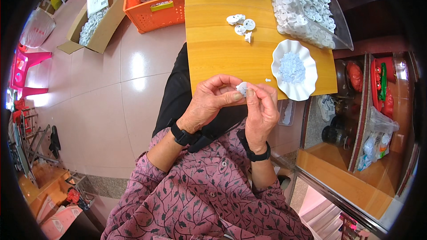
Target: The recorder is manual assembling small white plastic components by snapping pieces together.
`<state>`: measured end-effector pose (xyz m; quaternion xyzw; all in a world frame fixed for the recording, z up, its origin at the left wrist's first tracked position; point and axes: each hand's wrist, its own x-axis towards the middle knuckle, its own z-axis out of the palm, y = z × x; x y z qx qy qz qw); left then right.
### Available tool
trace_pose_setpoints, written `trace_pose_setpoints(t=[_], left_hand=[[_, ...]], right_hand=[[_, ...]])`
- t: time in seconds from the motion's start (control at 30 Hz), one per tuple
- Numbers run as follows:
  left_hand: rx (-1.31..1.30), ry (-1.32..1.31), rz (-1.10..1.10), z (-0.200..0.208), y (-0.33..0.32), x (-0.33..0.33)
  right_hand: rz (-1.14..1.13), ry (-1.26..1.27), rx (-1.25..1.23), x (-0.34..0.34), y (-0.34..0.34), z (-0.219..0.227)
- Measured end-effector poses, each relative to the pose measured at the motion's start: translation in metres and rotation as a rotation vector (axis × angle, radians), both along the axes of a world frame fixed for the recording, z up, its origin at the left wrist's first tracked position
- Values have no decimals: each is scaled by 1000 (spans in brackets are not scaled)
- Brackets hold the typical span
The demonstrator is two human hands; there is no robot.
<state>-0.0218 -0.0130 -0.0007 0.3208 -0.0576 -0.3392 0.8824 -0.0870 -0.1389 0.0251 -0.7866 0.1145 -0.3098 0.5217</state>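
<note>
Between my two hands, over the table's near edge, is a small round white plastic part [242, 89]. My left hand [212, 97] pinches it by the rim with thumb and fingers. My right hand [261, 106] is closed at the part's other side, thumb and forefinger pressed together; anything tiny between those fingertips is too small to make out. Just right of my hands stands a white scalloped dish [308, 58] heaped with small pale bluish clear pieces [292, 68]. One tiny white piece [267, 80] lies alone beside the dish. Several similar round white parts [240, 27] lie farther up the table.
A clear bin [342, 31] and bags of white parts [291, 18] stand at the table's far right. An orange crate [155, 15] and a cardboard box [100, 31] of white parts sit left of the yellow wooden table [213, 58]. Open shelves [347, 186] are at the right.
</note>
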Motion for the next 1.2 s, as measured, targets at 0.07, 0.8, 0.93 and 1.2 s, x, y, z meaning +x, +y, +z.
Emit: trace_pose_setpoints(t=[0.07, 0.8, 0.93, 1.2], left_hand=[[-10, 3, -3, -1, 0, 0], [121, -143, 59, 2, 4, -2], [181, -233, 83, -2, 5, -1], [110, -157, 66, -3, 5, 0]], right_hand=[[-10, 2, 10, 1, 1, 0], [21, -46, -312, -1, 1, 6], [38, -29, -312, -1, 2, 6], [36, -42, -356, 1, 2, 2]])
